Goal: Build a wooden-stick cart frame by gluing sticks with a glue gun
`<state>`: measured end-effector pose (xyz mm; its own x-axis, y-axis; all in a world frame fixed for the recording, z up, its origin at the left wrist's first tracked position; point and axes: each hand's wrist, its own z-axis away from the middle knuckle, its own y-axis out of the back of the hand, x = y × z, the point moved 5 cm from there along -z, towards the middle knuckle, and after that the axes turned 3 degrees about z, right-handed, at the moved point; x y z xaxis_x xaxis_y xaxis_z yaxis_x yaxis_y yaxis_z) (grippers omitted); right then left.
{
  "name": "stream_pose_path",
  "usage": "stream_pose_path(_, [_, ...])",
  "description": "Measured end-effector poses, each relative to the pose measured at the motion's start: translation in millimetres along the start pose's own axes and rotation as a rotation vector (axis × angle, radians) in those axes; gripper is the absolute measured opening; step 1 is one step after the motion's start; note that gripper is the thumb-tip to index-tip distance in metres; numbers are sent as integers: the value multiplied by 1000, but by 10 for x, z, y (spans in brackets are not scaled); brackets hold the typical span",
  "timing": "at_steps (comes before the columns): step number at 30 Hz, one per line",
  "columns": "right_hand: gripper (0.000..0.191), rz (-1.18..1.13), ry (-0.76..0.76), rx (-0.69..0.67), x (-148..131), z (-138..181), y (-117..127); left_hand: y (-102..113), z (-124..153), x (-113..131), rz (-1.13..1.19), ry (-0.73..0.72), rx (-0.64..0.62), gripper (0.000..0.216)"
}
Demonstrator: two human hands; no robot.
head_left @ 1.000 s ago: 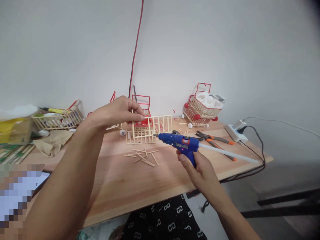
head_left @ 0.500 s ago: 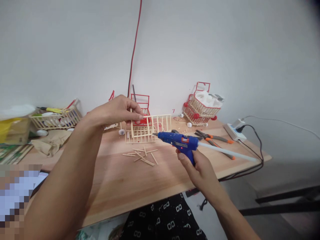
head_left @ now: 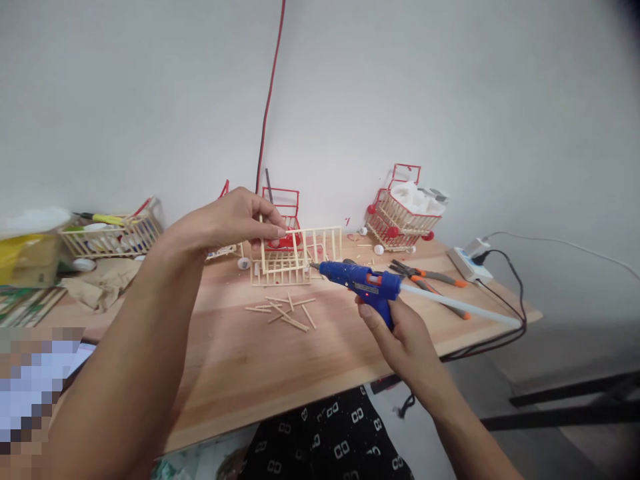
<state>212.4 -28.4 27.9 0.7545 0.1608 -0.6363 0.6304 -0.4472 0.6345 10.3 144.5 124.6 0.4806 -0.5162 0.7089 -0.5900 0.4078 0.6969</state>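
My left hand (head_left: 235,219) pinches the top rail of a small unpainted wooden-stick basket frame (head_left: 299,257) that stands on the wooden table (head_left: 240,360). My right hand (head_left: 400,333) grips a blue hot glue gun (head_left: 363,283) by its handle. A white glue stick pokes out of the gun's back toward the right. The gun's nozzle points left, close to the frame's lower right corner. Several loose wooden sticks (head_left: 285,310) lie on the table in front of the frame.
A finished red-and-wood toy cart (head_left: 403,210) holding white pieces stands at the back right. Orange-handled pliers (head_left: 425,277) and a white power strip (head_left: 470,261) lie to the right. Another red cart (head_left: 283,207), a stick tray (head_left: 113,233) and crumpled paper (head_left: 103,283) sit along the back left.
The glue gun has shifted slightly to the right and up, nozzle staying near the frame. My left hand keeps its pinch on the frame.
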Motion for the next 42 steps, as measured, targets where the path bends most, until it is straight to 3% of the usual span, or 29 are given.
stream_pose_path(24, [33, 101, -34, 6, 29, 29, -30, 9, 4, 33, 10, 3, 15, 18])
stream_pose_path(32, [27, 61, 26, 1, -58, 12, -58, -1, 2, 40, 6, 20, 21, 16])
stream_pose_path(42, [33, 97, 29, 29, -3, 27, -63, 5, 5, 45, 10, -3, 18, 18])
